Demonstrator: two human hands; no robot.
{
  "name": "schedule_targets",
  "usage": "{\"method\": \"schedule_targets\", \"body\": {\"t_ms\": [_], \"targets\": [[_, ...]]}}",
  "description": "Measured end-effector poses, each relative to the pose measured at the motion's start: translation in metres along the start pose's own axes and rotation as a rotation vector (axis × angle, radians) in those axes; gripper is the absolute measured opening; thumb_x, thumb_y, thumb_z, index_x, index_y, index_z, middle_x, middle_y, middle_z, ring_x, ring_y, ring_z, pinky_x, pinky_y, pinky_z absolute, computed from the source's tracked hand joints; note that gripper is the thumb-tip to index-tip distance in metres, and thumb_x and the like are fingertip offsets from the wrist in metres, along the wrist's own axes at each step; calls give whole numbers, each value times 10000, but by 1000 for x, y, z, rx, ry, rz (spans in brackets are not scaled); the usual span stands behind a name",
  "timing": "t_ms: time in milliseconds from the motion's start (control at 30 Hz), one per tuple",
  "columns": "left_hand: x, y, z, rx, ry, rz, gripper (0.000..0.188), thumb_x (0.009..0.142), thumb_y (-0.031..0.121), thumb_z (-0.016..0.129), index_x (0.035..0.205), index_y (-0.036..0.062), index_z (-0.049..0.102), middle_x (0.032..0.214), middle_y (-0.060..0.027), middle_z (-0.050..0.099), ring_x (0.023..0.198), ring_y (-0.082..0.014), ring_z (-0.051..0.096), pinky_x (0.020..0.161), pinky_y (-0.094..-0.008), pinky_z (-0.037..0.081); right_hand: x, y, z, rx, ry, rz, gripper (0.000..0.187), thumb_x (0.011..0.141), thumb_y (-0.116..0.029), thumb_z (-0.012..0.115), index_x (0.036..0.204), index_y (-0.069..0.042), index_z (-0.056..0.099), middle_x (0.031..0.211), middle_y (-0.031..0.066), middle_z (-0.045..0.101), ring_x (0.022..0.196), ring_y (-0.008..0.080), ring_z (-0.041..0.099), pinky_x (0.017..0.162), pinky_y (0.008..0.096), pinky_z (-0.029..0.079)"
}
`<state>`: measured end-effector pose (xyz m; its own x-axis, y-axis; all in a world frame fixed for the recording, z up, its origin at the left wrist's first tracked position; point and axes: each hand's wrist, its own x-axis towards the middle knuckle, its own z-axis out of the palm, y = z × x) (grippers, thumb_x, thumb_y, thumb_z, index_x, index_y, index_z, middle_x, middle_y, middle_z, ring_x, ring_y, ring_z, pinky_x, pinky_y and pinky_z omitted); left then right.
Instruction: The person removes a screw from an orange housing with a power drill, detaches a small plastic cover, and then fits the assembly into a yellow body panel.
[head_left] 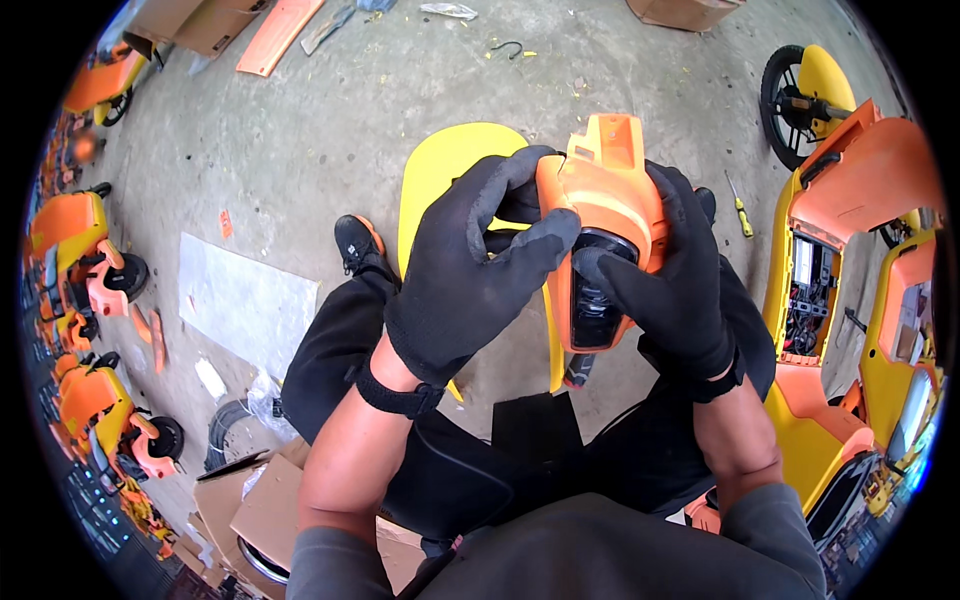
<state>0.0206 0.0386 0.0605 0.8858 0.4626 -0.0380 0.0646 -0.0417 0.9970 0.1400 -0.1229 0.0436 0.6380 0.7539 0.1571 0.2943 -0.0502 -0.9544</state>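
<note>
the orange housing is up in the air above the person's lap, between two black-gloved hands. the left hand has its grip half closed about the near-left side, thumb across the front; the right hand curls round the other side, thumb on the dark glossy panel. what the fingertips do behind the housing i can't see from here. a yellow curved part sits beyond, much of it covered by the left hand; whether it touches the housing i can't tell. a dark rod end pokes out below, mostly hidden.

the orange-and-yellow vehicles along the left edge are bent and cut off by the rim. as for writing, the orange slip on the floor and the pale mark on the shoe are too small to read.
</note>
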Motion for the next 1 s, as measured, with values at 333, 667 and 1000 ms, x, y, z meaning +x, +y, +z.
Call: {"method": "schedule_targets", "body": {"t_ms": [333, 667, 1000], "targets": [[-2, -8, -3, 21, -40, 97, 501, 853, 67, 756, 1293, -59, 552, 1087, -139, 646, 1002, -193, 658, 856, -305, 555, 6, -3, -12, -357, -72, -197, 672, 671, -107, 894, 1245, -6, 558, 1061, 121, 564, 925, 241, 604, 807, 347, 497], [-2, -7, -6, 366, -15, 310, 660, 822, 197, 797, 1386, -1, 520, 1254, -153, 638, 1060, -265, 680, 936, -356, 537, 4, 6, -8, -172, -28, -106, 702, 655, -95, 911, 1232, -13, 518, 1062, 131, 538, 956, 265, 571, 810, 351, 488], [-3, -6, -3, 332, 29, 262, 628, 791, 187, 830, 1324, -7, 561, 1193, -154, 658, 1039, -260, 683, 924, -349, 536, 0, 13, -9, -201, 17, -172, 729, 618, -78, 924, 1228, 0, 533, 1077, 146, 553, 967, 287, 571, 787, 368, 495]]}}
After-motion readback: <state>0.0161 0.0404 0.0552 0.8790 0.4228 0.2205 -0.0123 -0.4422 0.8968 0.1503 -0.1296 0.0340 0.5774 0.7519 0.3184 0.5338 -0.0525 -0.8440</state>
